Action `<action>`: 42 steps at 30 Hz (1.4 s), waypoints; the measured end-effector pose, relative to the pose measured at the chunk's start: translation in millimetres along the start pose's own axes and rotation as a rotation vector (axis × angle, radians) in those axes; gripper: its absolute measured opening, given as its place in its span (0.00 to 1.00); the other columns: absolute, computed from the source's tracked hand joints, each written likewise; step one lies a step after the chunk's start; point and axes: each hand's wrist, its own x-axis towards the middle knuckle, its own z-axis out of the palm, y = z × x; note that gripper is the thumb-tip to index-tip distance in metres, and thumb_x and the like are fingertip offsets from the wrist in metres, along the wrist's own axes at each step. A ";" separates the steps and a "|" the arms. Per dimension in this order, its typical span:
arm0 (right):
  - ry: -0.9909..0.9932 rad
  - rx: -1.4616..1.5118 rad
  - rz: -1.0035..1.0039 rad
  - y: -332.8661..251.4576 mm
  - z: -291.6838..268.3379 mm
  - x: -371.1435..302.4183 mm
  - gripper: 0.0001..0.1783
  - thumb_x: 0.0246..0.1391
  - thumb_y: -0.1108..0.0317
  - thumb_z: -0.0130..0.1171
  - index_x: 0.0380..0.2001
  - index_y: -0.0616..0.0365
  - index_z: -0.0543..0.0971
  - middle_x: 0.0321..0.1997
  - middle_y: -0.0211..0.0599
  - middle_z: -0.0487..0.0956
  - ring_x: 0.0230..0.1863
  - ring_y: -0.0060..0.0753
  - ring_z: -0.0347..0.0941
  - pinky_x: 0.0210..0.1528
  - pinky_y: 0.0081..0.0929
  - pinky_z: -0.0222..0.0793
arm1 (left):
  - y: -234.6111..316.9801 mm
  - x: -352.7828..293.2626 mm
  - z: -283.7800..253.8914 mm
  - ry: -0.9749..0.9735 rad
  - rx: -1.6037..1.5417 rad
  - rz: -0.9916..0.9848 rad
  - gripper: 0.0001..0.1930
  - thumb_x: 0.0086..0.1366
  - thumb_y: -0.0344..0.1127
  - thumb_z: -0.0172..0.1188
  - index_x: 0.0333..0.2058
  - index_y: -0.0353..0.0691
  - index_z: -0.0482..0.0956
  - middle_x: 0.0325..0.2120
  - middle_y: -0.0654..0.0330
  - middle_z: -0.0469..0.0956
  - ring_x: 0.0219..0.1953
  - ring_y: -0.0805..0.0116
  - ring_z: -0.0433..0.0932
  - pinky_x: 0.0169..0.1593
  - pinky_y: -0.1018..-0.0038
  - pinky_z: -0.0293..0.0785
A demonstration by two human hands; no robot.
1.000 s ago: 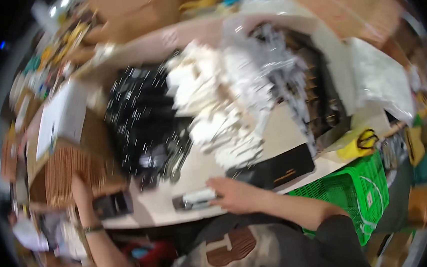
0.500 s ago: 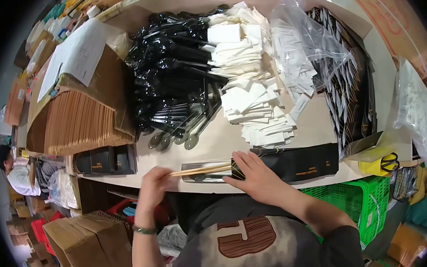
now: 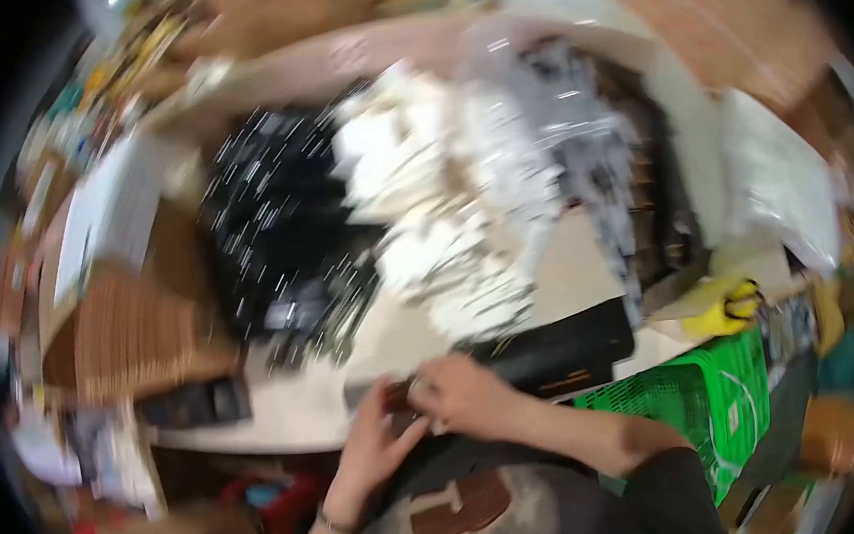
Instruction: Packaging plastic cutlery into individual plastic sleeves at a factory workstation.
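Observation:
Motion blurs the whole view. My left hand (image 3: 373, 450) and my right hand (image 3: 465, 394) meet at the table's front edge, fingers curled around something small and dark that I cannot make out. Just beyond them and to the right lies a flat stack of black paper sleeves (image 3: 564, 352), with my right hand against its left end. The wooden chopsticks cannot be made out. Past the sleeves spread white paper packets (image 3: 475, 308). A heap of black plastic spoons (image 3: 278, 218) lies to their left.
A carton of brown card pieces (image 3: 136, 335) stands left, papers (image 3: 107, 212) on top. At the right are clear plastic bags (image 3: 575, 105), upright black sleeves (image 3: 652, 189) and yellow-wrapped scissors (image 3: 741, 302). A green basket (image 3: 739, 413) sits below the table edge.
My left hand has moved right to meet my right hand, which has drawn in from lying flat on the sleeves. The chopsticks it held no longer show. The view has shifted and blurred.

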 end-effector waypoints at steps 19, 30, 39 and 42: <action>0.597 -0.265 1.055 247.8 -292.8 -114.0 0.28 0.56 0.41 0.63 0.40 0.59 0.81 0.36 0.45 0.84 0.39 0.43 0.80 0.43 0.36 0.74 | -69.6 15.0 -30.8 0.413 0.245 0.034 0.16 0.46 0.28 0.72 0.30 0.36 0.72 0.20 0.64 0.73 0.23 0.75 0.70 0.30 0.76 0.69; 0.332 -0.339 1.520 263.9 -279.4 -64.6 0.59 0.57 0.30 0.49 0.73 0.66 0.44 0.63 0.65 0.72 0.62 0.58 0.71 0.63 0.46 0.67 | -64.4 19.2 -3.7 0.263 0.112 -0.027 0.22 0.45 0.41 0.77 0.28 0.37 0.71 0.19 0.60 0.72 0.24 0.70 0.70 0.30 0.71 0.69; -0.277 -0.342 0.051 77.1 -178.8 -65.1 0.38 0.43 0.46 0.72 0.53 0.57 0.75 0.56 0.56 0.74 0.62 0.54 0.68 0.64 0.46 0.61 | -40.5 3.2 11.9 0.044 0.018 -0.098 0.17 0.53 0.29 0.73 0.36 0.37 0.73 0.30 0.68 0.73 0.32 0.78 0.70 0.36 0.78 0.70; -0.455 -0.233 0.186 88.2 -174.7 -88.1 0.24 0.45 0.53 0.69 0.41 0.57 0.76 0.45 0.48 0.76 0.52 0.52 0.73 0.52 0.44 0.69 | -48.4 6.7 13.6 0.067 -0.084 -0.177 0.16 0.53 0.31 0.73 0.36 0.39 0.73 0.28 0.69 0.73 0.30 0.80 0.69 0.35 0.80 0.68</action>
